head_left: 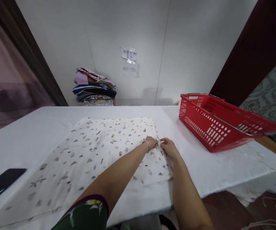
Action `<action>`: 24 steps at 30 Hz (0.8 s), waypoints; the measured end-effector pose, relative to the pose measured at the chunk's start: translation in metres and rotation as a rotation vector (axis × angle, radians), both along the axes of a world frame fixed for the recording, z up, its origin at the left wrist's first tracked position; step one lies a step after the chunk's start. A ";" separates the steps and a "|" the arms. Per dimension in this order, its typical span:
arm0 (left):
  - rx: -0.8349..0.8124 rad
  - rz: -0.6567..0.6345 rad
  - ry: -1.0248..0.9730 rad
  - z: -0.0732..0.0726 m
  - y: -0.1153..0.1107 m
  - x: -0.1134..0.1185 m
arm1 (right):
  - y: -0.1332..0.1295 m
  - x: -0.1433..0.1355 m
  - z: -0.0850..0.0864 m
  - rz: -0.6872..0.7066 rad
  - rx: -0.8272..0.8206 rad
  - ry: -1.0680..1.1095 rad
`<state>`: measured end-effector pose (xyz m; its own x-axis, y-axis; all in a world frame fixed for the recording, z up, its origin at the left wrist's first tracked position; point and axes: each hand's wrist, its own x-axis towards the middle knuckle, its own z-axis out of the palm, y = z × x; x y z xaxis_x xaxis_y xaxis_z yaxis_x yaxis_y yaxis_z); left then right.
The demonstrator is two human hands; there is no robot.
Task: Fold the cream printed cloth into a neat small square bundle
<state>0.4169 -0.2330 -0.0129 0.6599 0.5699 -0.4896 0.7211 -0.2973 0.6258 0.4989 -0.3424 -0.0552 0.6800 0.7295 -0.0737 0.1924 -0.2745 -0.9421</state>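
A white cloth [87, 156] printed with small plants and leaves lies spread over the table, its right part lying in layers along a straight edge. My left hand [151, 142], with a bracelet at the wrist, reaches across the cloth to that right edge, its fingers closed on the fabric. Facing it from the outer side, my right hand [169, 147] pinches the same edge close by. The fingertips of both hands are only a short gap apart, and the exact grip is small in view.
A red plastic basket [200, 123] with metal handles stands on the right of the white-covered table [195, 172]. Folded cloths [95, 88] are piled against the back wall, below and left of paper signs [129, 64]. A dark flat device [2, 183] lies at the left.
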 end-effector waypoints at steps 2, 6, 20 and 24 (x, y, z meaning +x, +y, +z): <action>-0.038 0.043 0.002 0.000 -0.004 0.000 | 0.000 -0.001 0.002 0.001 0.013 0.016; -0.062 0.096 -0.002 -0.003 -0.008 0.006 | 0.000 -0.004 0.006 -0.001 0.005 0.038; -0.018 0.043 0.027 0.003 -0.004 0.002 | 0.002 0.003 0.001 -0.078 -0.233 -0.335; 0.054 0.014 0.038 0.004 -0.005 -0.003 | 0.002 -0.003 0.006 -0.075 -0.311 -0.403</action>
<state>0.4134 -0.2378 -0.0086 0.6335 0.6049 -0.4824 0.7481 -0.3197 0.5816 0.4961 -0.3401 -0.0495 0.7489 0.6627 -0.0009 0.4924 -0.5573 -0.6685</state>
